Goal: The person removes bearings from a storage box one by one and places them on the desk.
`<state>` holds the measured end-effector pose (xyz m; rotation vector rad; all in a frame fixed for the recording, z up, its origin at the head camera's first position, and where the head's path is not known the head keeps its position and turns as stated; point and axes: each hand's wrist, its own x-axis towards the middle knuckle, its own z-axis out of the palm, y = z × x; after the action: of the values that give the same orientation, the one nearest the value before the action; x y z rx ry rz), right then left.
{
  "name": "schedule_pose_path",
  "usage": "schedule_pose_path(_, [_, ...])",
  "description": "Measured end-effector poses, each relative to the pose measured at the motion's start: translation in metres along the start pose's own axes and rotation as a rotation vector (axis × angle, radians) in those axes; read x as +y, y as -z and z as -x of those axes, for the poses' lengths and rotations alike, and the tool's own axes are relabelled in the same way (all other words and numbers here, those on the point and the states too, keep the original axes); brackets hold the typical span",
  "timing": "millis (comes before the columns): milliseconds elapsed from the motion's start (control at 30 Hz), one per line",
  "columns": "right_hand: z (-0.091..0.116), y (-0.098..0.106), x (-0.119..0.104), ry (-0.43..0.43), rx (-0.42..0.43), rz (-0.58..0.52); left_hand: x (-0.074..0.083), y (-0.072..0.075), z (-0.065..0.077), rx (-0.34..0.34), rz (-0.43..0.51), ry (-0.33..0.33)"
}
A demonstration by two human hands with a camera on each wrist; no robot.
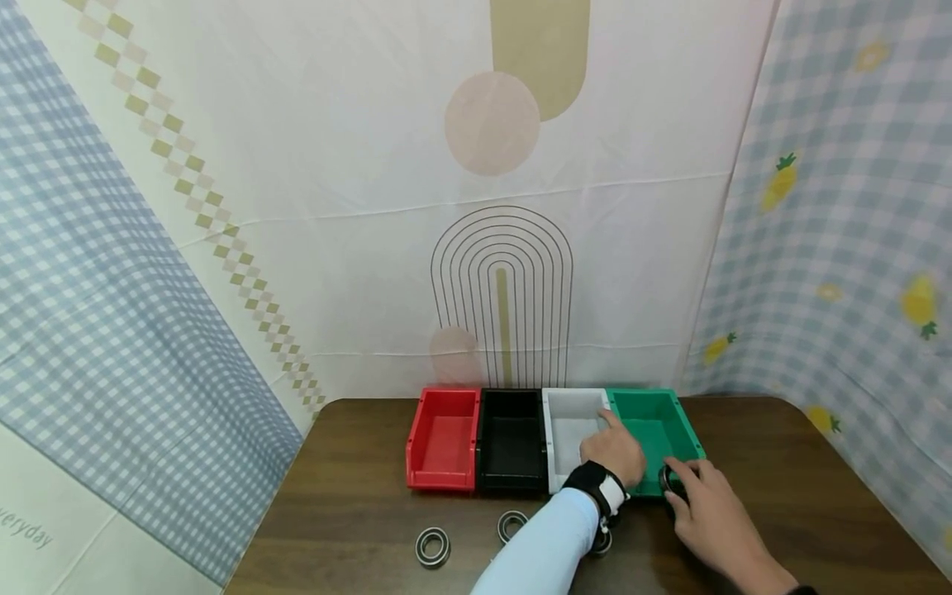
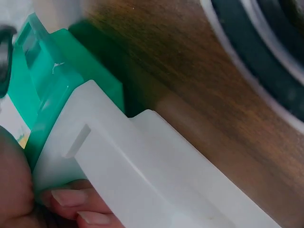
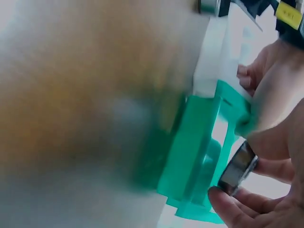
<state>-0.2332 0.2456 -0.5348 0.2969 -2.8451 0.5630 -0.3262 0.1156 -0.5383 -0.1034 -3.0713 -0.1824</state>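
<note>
My right hand pinches a ball bearing between thumb and fingers at the front of the green bin. In the right wrist view the bearing is tilted on edge, close over the bin's front lip. My left hand lies across the adjoining walls of the white bin and the green bin. Its curled fingers reach down inside the white bin while the palm side is over the green one, so it grips those walls.
A red bin and a black bin continue the row leftward. Bearings lie on the wooden table: one in front of the red bin, another before the black bin, and one partly hidden by the left wrist.
</note>
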Motion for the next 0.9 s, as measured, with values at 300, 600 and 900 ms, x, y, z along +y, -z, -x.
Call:
schedule_pose_path(300, [0.011, -0.002, -0.001, -0.074, -0.28, -0.03, -0.001, 0.001, -0.002, -0.01, 0.013, 0.017])
schedule_pose_path(600, [0.016, -0.015, 0.0, -0.017, -0.33, 0.03, 0.001, 0.001, 0.002, 0.001, 0.015, 0.027])
schedule_pose_path(900, [0.014, -0.018, -0.002, 0.009, -0.335, 0.076, 0.0, 0.002, 0.002, 0.016, -0.002, 0.014])
